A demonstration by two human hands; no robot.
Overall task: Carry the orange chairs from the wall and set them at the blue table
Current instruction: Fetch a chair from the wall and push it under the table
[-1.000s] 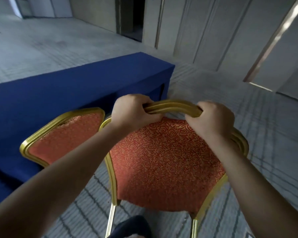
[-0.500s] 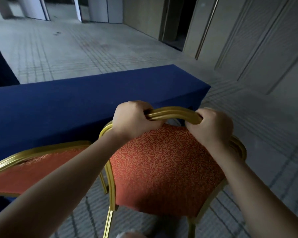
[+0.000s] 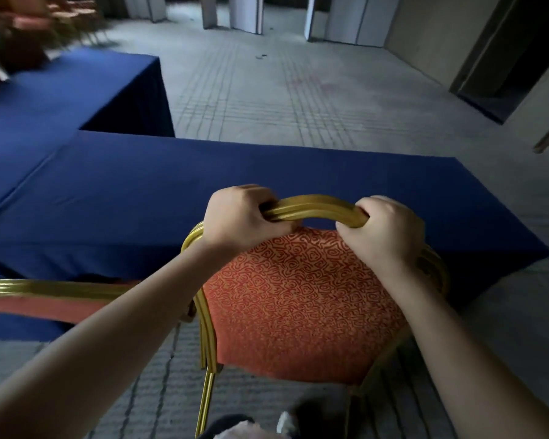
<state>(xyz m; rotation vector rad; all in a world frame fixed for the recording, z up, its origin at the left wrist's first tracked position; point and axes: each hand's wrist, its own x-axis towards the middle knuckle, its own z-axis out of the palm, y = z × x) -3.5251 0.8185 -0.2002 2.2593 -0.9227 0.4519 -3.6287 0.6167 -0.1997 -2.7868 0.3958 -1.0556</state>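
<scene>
Since half a second ago the view has swung leftward and lifted: a second blue-draped table now shows at far left, the neighbouring chair's back has slid low toward the left edge, and both hands keep their grip on the gold top rail.

Far left, upper corner: blurred stack of chairs (image 3: 29, 26), detail not readable; below it, second blue table (image 3: 76, 90), set behind and to the left of the nearer one.

Left edge, lower: neighbouring orange chair (image 3: 45, 304), only its gold rail and a strip of orange back visible, standing against the near side of the blue worktop (image 3: 171, 191).

Centre left: left hand (image 3: 240, 218), fingers curled shut over the left part of the gold rail; forearm runs down to the lower-left corner.

Centre: held orange chair (image 3: 301, 299), patterned orange back facing the camera, gold frame, back upright, its top rail overlapping the worktop's near edge in view; whether its legs touch the floor cannot be told.

Centre right: right hand (image 3: 384, 232), fingers wrapped shut over the right part of the same rail.

Underfoot and beyond: grey lined carpet (image 3: 298, 99); doorways and wall panels at the far side.
</scene>
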